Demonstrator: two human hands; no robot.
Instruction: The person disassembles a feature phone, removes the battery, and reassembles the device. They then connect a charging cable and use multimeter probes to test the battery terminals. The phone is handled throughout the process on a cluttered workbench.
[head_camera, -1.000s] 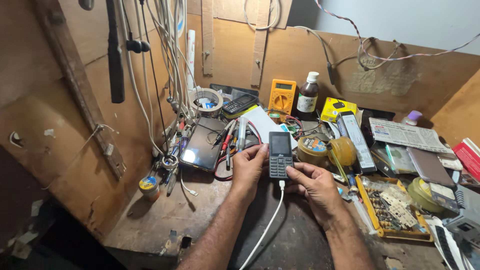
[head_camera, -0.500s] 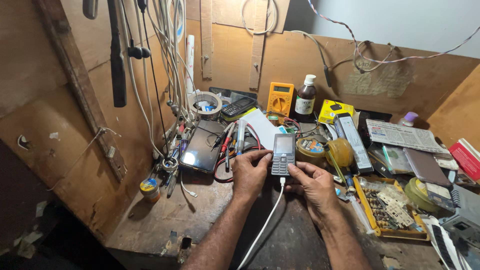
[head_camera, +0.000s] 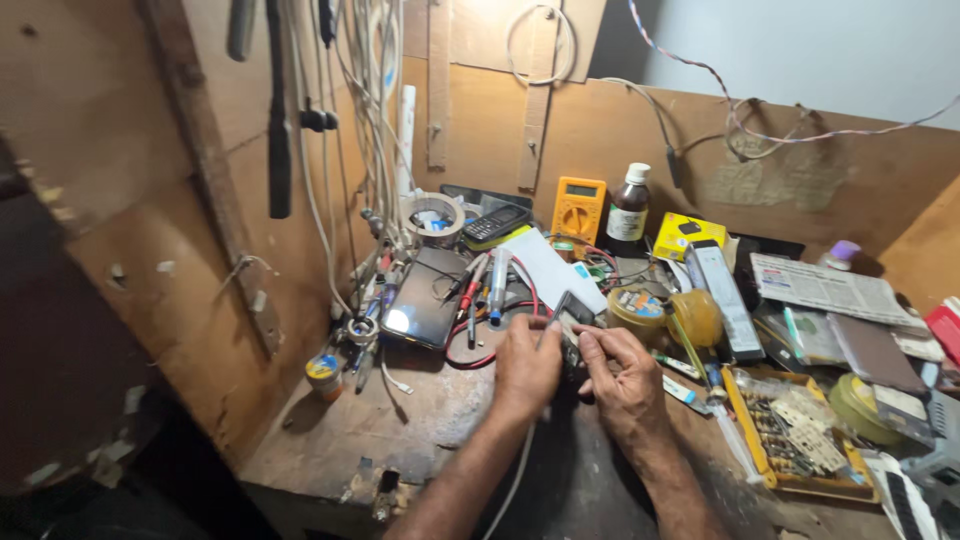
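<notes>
Head view: yellow box (head_camera: 686, 233) sits beside white-labelled brown bottle (head_camera: 628, 212).

Wooden bench (head_camera: 330, 450) w/ yellow multimeter (head_camera: 578, 206), brown bottle (head_camera: 628, 212), tape roll (head_camera: 436, 214).

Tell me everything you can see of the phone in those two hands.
The phone is a small dark handset, mostly hidden. Only its upper end shows, tilted, between the left hand and right hand, which both grip it above the workbench. A white cable runs from under the hands toward the camera.
</notes>
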